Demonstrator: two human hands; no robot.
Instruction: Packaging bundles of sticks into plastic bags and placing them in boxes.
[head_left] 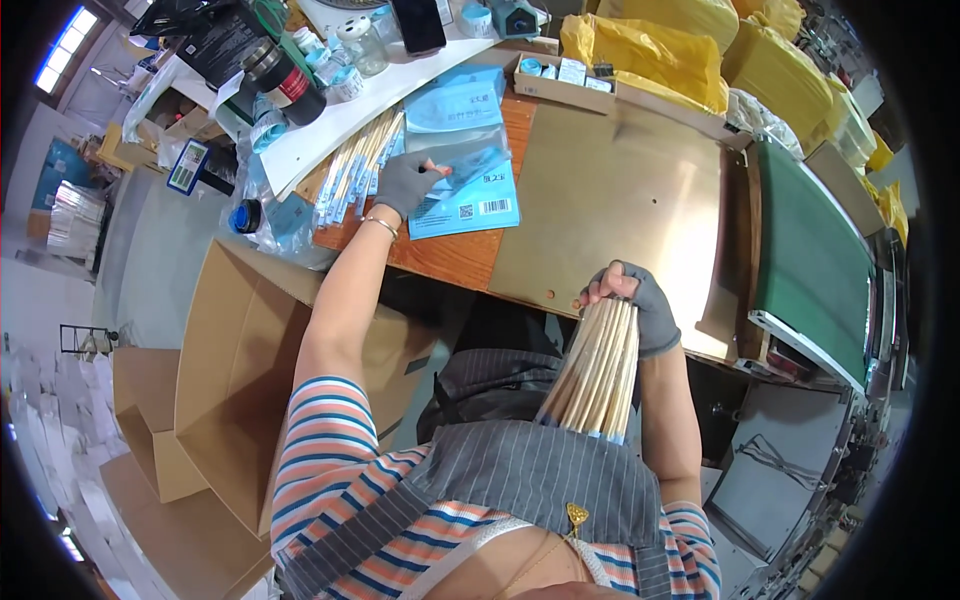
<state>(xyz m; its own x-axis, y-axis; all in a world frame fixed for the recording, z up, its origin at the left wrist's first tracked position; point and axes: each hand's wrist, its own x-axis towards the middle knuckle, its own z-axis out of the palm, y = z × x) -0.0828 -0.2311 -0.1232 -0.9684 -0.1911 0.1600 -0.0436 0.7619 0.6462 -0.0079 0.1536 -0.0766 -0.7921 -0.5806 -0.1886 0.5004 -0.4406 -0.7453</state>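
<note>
Our hands are apart, R hand (640, 308) clamped on the stick bundle (603, 370) at the near edge of the desk (445, 262), L hand (405, 183) at the blue bags (465, 215) (grip unclear), so we're prob picking a bag, & next move likely calls for opening its mouth.

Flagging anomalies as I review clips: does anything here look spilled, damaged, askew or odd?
Nothing looks plainly spilled or damaged. The untidiest spot is the pile of pale sticks beside the left hand, lying with staggered ends at slightly differing angles. The stick bundle in the right hand also fans out toward its lower end.
</note>
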